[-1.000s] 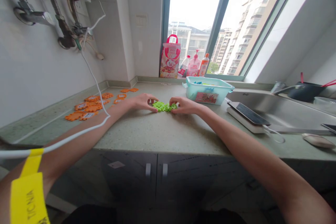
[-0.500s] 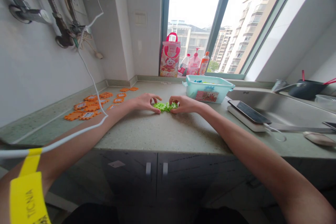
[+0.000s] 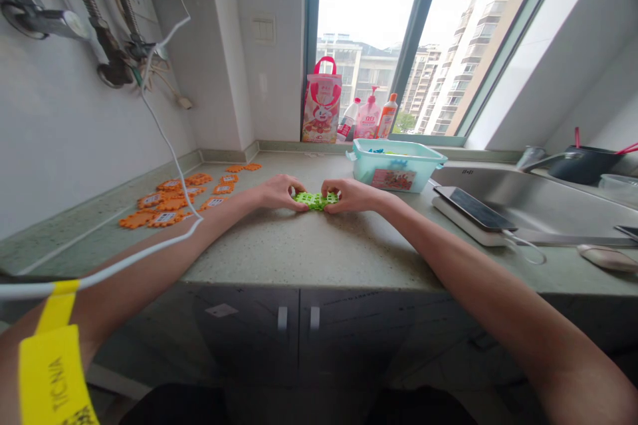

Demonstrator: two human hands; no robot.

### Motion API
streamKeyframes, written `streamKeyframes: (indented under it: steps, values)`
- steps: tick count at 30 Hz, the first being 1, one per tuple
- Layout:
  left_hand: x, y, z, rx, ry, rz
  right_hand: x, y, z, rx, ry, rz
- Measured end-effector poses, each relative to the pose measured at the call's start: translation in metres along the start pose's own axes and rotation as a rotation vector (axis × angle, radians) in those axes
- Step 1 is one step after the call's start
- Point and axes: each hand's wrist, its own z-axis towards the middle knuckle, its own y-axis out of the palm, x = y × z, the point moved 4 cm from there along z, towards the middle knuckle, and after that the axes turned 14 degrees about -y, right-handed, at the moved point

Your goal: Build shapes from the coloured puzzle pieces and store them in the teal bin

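Observation:
Several light-green plastic lattice pieces (image 3: pixel 316 200), joined or touching in the middle, are between my two hands just above or on the counter. My left hand (image 3: pixel 284 192) pinches their left end, thumb in front and fingers behind. At the right end, my right hand (image 3: pixel 346 196) has its thumb and curled fingers closed on the green lattice. Whether the pieces are fully locked together is too small to tell. To the left lie several orange notched plastic pieces (image 3: pixel 172 202), some stacked and some with pale labels.
A pale-blue bin (image 3: pixel 393 176) with colored pieces stands behind my right hand, beside the sink (image 3: pixel 498 192). A phone (image 3: pixel 476 208) lies on a white box at the sink's edge. A white cable (image 3: pixel 149 252) hangs across my left arm. Bottles (image 3: pixel 367 118) line the windowsill.
The green pieces sit closer together between my hands, and the left hand has shifted slightly rightward. The camera view has moved slightly. Both hands keep their grip.

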Motion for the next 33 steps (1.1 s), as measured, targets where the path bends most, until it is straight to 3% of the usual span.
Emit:
streamKeyframes:
  steps: [4, 7, 11, 15, 17, 23, 28, 33]
  values:
    - [-0.002, 0.0, 0.0, -0.006, 0.002, 0.001, 0.016, -0.004, -0.005, 0.037, 0.001, -0.04]
    - [-0.001, 0.0, -0.002, 0.002, 0.005, 0.001, 0.021, -0.014, -0.007, 0.192, -0.029, -0.082]
    - [0.003, 0.004, -0.005, 0.008, 0.056, 0.01, -0.004, -0.031, -0.006, 0.498, -0.167, -0.081]
    - [0.007, 0.008, -0.005, -0.005, 0.08, 0.005, -0.036, -0.034, -0.002, 0.625, -0.247, -0.074]
    - [0.006, 0.009, -0.004, 0.002, 0.062, -0.003, -0.043, -0.027, 0.001, 0.587, -0.275, -0.057]
    - [0.003, 0.004, -0.004, -0.046, 0.165, -0.016, -0.033, 0.009, 0.012, 0.208, -0.228, 0.041]
    - [-0.014, -0.01, -0.004, -0.108, 0.085, 0.015, -0.029, 0.016, 0.015, 0.172, -0.214, 0.057]
    - [-0.034, -0.019, 0.0, -0.098, 0.039, 0.026, -0.026, 0.019, 0.016, 0.17, -0.175, 0.081]
